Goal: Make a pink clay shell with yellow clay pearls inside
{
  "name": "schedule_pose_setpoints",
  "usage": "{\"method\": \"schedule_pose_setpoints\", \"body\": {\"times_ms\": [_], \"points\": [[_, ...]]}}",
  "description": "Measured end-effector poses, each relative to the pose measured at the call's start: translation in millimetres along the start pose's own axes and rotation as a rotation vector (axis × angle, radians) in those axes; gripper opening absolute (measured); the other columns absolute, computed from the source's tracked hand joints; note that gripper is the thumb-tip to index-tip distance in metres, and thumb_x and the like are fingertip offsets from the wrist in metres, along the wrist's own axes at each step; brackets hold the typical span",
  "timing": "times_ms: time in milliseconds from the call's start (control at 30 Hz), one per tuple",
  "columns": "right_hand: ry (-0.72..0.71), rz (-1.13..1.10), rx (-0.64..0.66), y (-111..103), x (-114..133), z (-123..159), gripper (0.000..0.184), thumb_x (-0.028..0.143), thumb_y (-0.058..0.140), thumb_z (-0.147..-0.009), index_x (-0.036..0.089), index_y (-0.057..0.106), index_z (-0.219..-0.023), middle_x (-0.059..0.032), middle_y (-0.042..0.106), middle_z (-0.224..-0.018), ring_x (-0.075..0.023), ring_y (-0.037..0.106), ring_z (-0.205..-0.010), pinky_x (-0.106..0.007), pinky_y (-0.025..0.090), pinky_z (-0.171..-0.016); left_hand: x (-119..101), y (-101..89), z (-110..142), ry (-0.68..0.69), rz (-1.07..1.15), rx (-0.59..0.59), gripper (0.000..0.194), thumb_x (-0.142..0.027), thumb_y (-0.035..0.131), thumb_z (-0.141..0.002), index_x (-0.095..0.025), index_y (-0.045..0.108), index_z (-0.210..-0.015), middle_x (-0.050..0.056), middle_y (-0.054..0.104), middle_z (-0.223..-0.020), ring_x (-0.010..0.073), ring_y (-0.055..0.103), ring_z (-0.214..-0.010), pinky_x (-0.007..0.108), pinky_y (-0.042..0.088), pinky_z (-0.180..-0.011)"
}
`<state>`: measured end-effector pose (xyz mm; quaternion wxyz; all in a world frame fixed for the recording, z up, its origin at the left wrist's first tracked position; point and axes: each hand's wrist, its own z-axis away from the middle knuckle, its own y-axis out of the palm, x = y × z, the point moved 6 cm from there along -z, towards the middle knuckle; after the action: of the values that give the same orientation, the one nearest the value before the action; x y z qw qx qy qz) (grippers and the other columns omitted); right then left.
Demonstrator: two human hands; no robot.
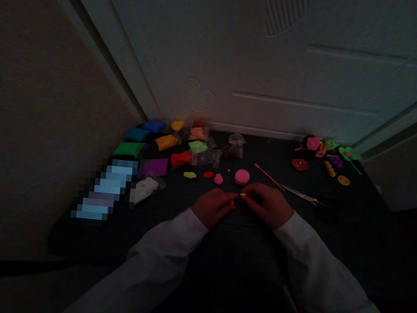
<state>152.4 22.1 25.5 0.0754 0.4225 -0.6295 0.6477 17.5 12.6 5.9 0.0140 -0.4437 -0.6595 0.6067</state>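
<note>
My right hand (268, 204) is closed in a pinch on a small yellow-green piece of clay (242, 194). Close beside it, my left hand (211, 207) is also closed, with a small red piece of clay (232, 204) showing at its fingertips. Just beyond the hands sits a round pink clay macaron shape (242, 176). Left of that lie a pink lump (218, 178), a red bit (208, 174), a flattened yellow-green piece (189, 175) and a tiny orange ball (229, 170).
A pink modelling stick (269, 176) and scissors (308, 197) lie right of the hands. Bags of coloured clay, including a purple one (156, 166) and a white one (145, 190), spread leftward. Finished clay shapes, among them a green flower (349, 154), stand back right. A blurred-out bright screen (107, 188) lies left.
</note>
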Motion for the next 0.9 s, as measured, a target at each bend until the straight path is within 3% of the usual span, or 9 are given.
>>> {"method": "schedule_pose_setpoints", "body": {"times_ms": [67, 233, 433, 600, 733, 900], "points": [[-0.005, -0.004, -0.01, -0.4, -0.3, 0.0, 0.014, 0.021, 0.053, -0.079, 0.016, 0.059, -0.091, -0.0036, 0.064, -0.083, -0.013, 0.059, -0.074, -0.026, 0.047, -0.069, -0.4, -0.1, 0.3, -0.01, 0.005, -0.013, 0.029, -0.021, 0.058, -0.078, -0.017, 0.056, -0.107, 0.001, 0.067, -0.081, 0.0124, 0.059, -0.076, 0.024, 0.048, -0.066], [-0.004, -0.006, -0.039, -2.0, -0.7, -0.2, 0.015, 0.022, 0.054, -0.079, 0.017, 0.059, -0.092, -0.004, 0.064, -0.084, -0.0134, 0.059, -0.074, -0.027, 0.047, -0.069, -4.3, -0.9, 0.0, 0.026, 0.008, -0.004, 0.011, -0.027, 0.06, -0.077, -0.017, 0.062, -0.081, 0.001, 0.066, -0.075, 0.0119, 0.058, -0.072, 0.024, 0.046, -0.066], [-0.01, 0.003, -0.039, -2.6, -0.5, -0.1, 0.013, 0.022, 0.054, -0.079, 0.018, 0.058, -0.091, -0.0039, 0.063, -0.084, -0.014, 0.06, -0.076, -0.028, 0.047, -0.07, -5.3, -4.8, -0.7, 0.028, -0.007, -0.023, 0.02, -0.036, 0.064, -0.073, -0.017, 0.058, -0.071, 0.0, 0.06, -0.065, 0.0135, 0.054, -0.067, 0.025, 0.045, -0.061], [-0.022, 0.015, -0.009, 0.3, -1.8, 0.0, 0.012, 0.02, 0.054, -0.078, 0.018, 0.058, -0.09, -0.0038, 0.063, -0.085, -0.0135, 0.059, -0.074, -0.027, 0.047, -0.07, -5.8, -2.7, 0.1, 0.064, 0.011, -0.032, 0.012, -0.027, 0.055, -0.08, -0.017, 0.061, -0.081, 0.003, 0.065, -0.074, 0.0144, 0.057, -0.074, 0.028, 0.048, -0.068], [-0.039, 0.033, 0.019, 3.0, -2.1, -0.3, 0.013, 0.016, 0.054, -0.077, 0.019, 0.059, -0.088, -0.0036, 0.062, -0.084, -0.0138, 0.058, -0.075, -0.028, 0.047, -0.07, -7.0, -0.5, 1.0, 0.122, 0.037, -0.036, 0.021, -0.017, 0.044, -0.085, -0.016, 0.061, -0.098, 0.005, 0.068, -0.09, 0.0145, 0.059, -0.084, 0.03, 0.048, -0.079], [-0.043, 0.047, 0.023, 3.6, -2.4, -0.5, 0.013, 0.018, 0.053, -0.078, 0.018, 0.059, -0.09, -0.005, 0.062, -0.085, -0.0148, 0.058, -0.076, -0.029, 0.047, -0.072, -8.1, -2.4, 1.2, 0.122, 0.034, -0.042, 0.011, -0.021, 0.053, -0.081, -0.016, 0.062, -0.085, 0.003, 0.067, -0.078, 0.0139, 0.058, -0.077, 0.028, 0.048, -0.072]]}}
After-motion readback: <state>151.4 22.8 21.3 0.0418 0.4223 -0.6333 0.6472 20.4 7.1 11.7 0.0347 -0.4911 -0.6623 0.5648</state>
